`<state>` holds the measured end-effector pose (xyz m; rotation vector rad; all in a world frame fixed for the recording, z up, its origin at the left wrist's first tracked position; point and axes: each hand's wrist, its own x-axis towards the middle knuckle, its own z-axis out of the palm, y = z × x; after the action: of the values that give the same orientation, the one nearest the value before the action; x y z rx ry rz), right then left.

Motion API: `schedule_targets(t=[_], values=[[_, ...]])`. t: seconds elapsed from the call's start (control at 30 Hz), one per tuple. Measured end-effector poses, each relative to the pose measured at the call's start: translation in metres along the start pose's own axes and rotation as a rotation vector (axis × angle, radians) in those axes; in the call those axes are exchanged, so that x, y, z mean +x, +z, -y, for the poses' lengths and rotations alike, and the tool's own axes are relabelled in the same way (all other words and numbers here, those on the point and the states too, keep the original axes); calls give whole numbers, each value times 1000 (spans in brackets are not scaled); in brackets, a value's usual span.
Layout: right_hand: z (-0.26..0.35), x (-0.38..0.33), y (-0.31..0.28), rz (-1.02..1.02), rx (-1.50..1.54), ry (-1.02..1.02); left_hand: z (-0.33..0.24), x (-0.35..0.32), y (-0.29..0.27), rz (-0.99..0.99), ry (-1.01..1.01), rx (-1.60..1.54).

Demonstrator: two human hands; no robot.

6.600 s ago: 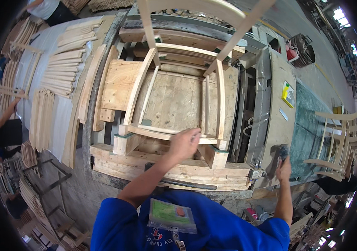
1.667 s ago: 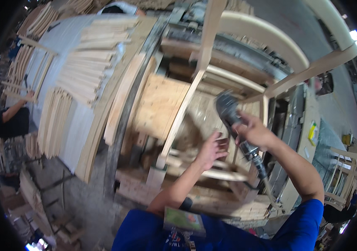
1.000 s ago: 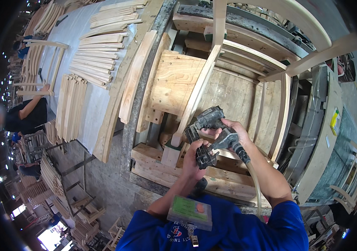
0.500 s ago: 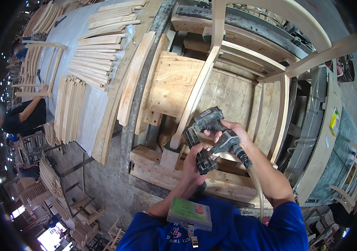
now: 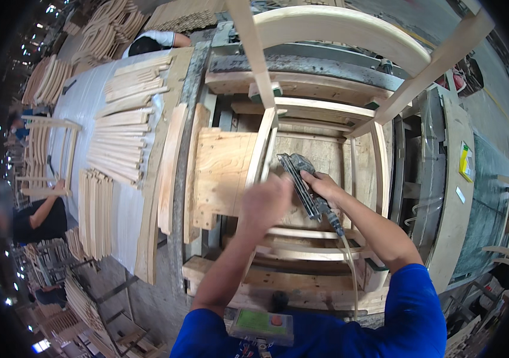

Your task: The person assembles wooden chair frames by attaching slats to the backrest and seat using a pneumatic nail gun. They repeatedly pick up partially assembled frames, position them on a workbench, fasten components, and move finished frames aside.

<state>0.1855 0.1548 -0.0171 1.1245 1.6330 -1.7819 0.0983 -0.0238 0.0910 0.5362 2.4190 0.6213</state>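
My right hand (image 5: 321, 185) is closed around a dark air nail gun (image 5: 303, 186), which is tilted above the inside of a pale wooden chair frame (image 5: 381, 170). A clear air hose (image 5: 350, 271) runs from its lower end down toward my body. Smeared by motion, my left hand (image 5: 266, 204) is near the frame's left rail, just left of the nail gun; its fingers do not show clearly. The chair frame rests in a clamping bench with wooden blocks (image 5: 314, 87), its curved back rail (image 5: 338, 27) at the far side.
On the left, a plastic-covered table (image 5: 124, 224) carries several rows of wooden slats (image 5: 117, 143). A co-worker in dark clothing (image 5: 38, 219) handles a chair part beyond it; another person (image 5: 153, 43) bends at the far left. A grey-green table (image 5: 486, 197) stands at right.
My left hand has come off the nail gun and moved up beside the left rail. The nail gun has turned in my right hand. The whole view has shifted.
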Motion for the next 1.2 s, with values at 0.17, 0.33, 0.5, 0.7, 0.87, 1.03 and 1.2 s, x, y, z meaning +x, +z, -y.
schedule_targets(t=[0.17,0.33,0.5,0.7,0.87,1.03,1.2], values=[[17,60,7,71,256,213,44,93,-1,-769,275,420],[-6,147,5,-42,335,218,30,121,5,-459,136,438],[-8,188,18,5,366,218,30,123,5,-454,88,486],[-7,207,29,107,409,232,37,123,6,-466,92,527],[-25,230,33,152,497,214,32,126,5,-463,104,510],[-40,247,43,249,594,183,37,125,7,-491,126,509],[-49,250,48,201,591,149,37,124,6,-489,135,493]])
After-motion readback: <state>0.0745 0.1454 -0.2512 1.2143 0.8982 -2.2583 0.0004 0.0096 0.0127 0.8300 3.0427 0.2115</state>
